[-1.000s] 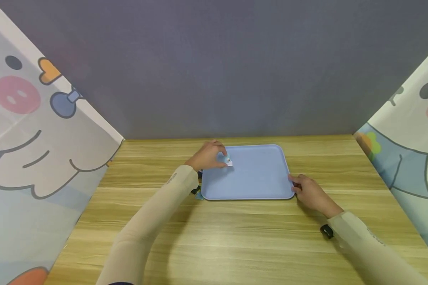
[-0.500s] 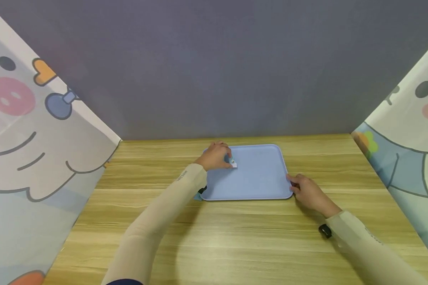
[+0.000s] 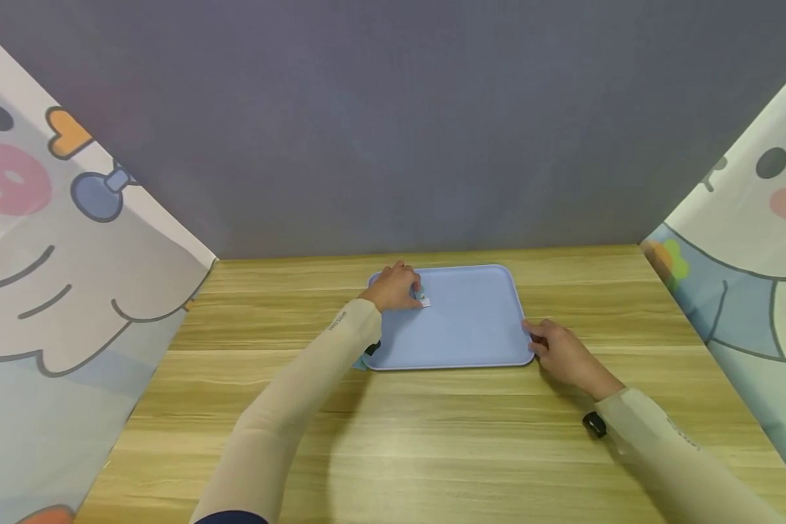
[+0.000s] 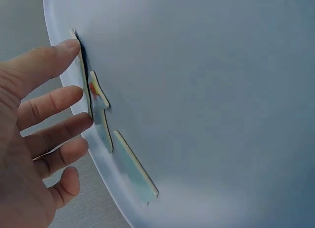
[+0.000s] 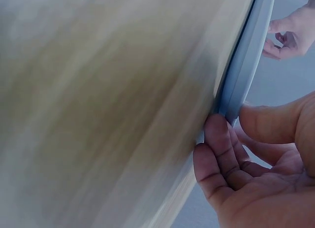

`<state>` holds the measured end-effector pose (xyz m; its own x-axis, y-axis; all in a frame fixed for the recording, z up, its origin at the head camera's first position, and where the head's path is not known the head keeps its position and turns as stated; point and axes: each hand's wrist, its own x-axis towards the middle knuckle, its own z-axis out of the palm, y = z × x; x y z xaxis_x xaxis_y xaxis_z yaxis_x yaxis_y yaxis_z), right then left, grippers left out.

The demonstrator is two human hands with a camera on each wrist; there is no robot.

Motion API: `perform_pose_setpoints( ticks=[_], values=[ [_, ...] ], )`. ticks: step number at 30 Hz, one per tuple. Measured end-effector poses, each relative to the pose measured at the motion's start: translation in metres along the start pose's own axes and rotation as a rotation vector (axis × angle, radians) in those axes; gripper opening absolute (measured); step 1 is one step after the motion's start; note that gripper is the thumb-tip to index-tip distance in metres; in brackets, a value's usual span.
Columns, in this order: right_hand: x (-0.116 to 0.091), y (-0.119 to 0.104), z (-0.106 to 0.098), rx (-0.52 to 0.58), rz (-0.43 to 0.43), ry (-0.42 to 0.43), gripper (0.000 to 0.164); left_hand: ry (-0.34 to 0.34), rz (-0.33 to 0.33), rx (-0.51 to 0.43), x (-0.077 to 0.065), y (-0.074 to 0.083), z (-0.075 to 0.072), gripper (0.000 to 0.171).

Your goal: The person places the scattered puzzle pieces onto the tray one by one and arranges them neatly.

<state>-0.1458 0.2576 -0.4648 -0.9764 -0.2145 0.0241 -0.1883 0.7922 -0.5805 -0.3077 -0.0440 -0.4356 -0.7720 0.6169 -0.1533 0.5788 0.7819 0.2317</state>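
With the left hand point(image 3: 396, 290) we pinch one thin piece point(image 3: 424, 301), in the left half of the blue tray point(image 3: 474, 324); its long axis goes from thumb to fingers. Our right hand point(image 3: 560, 348), farther from this piece, grips the tray's right edge.

The rectangular periwinkle-blue tray point(image 3: 468, 320) is plain, the flat yellow-tan wooden tabletop point(image 3: 465, 444) streaked with olive-brown. At the tray's twelve o'clock, the upright purplish-grey panel point(image 3: 432, 124) is plain too; at nine, a white cartoon-print cloth point(image 3: 98, 262) bears pink, orange and blue shapes. Long beige fabric sleeves point(image 3: 284, 407) carry dark lettering. In the left wrist view, a thin flat aqua piece point(image 4: 135, 171) at seven o'clock has cream edges; a second pale flat piece point(image 4: 98, 92), near ten, shows red and yellow
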Motion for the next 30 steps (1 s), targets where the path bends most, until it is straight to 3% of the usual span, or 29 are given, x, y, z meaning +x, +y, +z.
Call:
perform_pose_setpoints(
  ticks=[6,12,18,25,30],
  values=[
    [0.001,-0.003,0.001,-0.001,-0.011,0.001,0.042,-0.029,-0.016,-0.020,-0.004,-0.003,-0.004,0.028],
    [0.002,-0.004,0.003,0.011,-0.023,0.003,0.042,-0.047,0.007,-0.029,-0.010,-0.010,-0.005,0.027],
    [0.000,-0.004,0.001,0.016,-0.020,0.004,0.041,-0.010,0.030,-0.066,-0.023,-0.013,-0.011,0.028],
    [-0.003,-0.001,-0.003,0.028,-0.010,0.003,0.041,0.064,0.135,-0.084,-0.041,-0.021,-0.016,0.031],
    [-0.004,0.000,-0.004,0.032,-0.012,0.002,0.041,0.098,0.143,-0.082,-0.060,-0.030,-0.023,0.037]
  ],
)
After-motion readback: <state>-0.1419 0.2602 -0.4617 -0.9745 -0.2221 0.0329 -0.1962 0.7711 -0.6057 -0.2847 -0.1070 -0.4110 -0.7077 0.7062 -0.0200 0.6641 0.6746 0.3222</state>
